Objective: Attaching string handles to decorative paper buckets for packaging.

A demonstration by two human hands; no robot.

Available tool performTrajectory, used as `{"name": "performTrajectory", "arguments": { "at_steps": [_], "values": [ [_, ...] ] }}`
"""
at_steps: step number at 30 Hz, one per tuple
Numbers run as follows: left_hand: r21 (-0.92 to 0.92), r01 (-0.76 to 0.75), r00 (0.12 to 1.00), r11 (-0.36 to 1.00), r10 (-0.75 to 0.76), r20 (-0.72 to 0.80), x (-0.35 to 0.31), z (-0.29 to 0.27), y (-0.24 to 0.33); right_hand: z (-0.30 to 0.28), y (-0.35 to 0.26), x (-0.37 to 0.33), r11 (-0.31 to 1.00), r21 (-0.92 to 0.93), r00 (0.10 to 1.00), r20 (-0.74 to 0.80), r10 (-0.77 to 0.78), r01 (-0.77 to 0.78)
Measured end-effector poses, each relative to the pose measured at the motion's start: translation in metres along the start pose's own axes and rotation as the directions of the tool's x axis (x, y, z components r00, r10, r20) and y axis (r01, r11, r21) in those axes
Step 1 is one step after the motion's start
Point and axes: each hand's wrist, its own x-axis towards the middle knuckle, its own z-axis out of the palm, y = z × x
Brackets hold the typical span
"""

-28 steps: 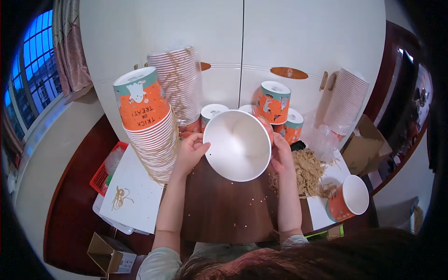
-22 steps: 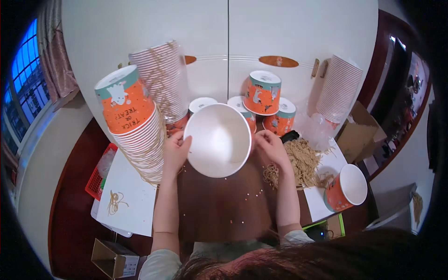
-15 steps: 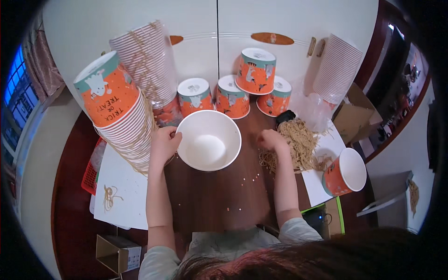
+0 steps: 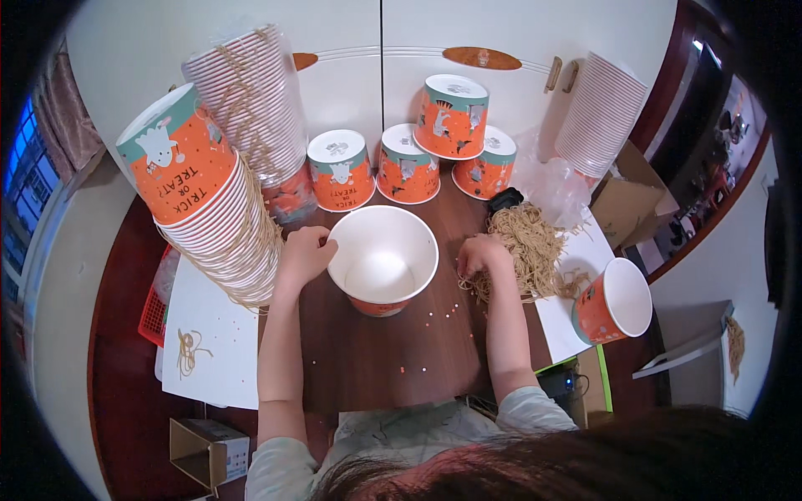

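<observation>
A white-lined paper bucket point(image 4: 383, 255) stands upright in front of me, mouth up, a strip of its orange side showing. At its left rim, my left hand point(image 4: 306, 253) is closed, fingers curled against the edge. To the right, my right hand point(image 4: 484, 254) has its fingers bent together at the near edge of a tangled heap of thin tan cords point(image 4: 528, 246). Whatever lies between those fingertips is hidden. Left of my left hand leans a tall stack of nested orange-and-green buckets point(image 4: 188, 179), with tan cords draped along its side.
Several upside-down buckets point(image 4: 342, 171) line the back, one point(image 4: 453, 121) resting on others. Behind stand more nested stacks point(image 4: 251, 104) point(image 4: 600, 113). A bucket point(image 4: 625, 298) lies tipped at right, near a clear plastic bag point(image 4: 555, 192). Small specks dot the brown tabletop point(image 4: 368, 359).
The bucket has shifted slightly right and nearer and shows more of its outer side. My right hand has lowered slightly at the cord heap. The whole view has shifted a little.
</observation>
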Motion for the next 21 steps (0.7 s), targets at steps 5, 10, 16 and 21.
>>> {"name": "performTrajectory", "arguments": {
  "at_steps": [5,10,16,21],
  "values": [
    [-0.018,-0.008,1.000,1.000,0.008,0.001,0.001,0.000,0.000,0.002,0.002,0.000,0.999,-0.026,0.999,-0.037,0.027,-0.028],
    [-0.057,-0.004,1.000,0.998,0.004,0.001,0.001,0.004,0.002,-0.006,0.005,-0.009,0.994,0.102,0.937,-0.350,0.005,0.033],
    [-0.300,-0.013,0.984,0.954,0.065,0.166,0.002,0.021,-0.006,-0.052,-0.033,-0.067,0.682,0.373,0.284,-0.927,0.245,0.629],
    [-0.452,0.135,0.952,0.882,0.012,0.307,-0.004,0.024,0.005,-0.053,-0.096,-0.100,0.566,0.346,0.426,-0.905,-0.011,0.749]
  ]
}}
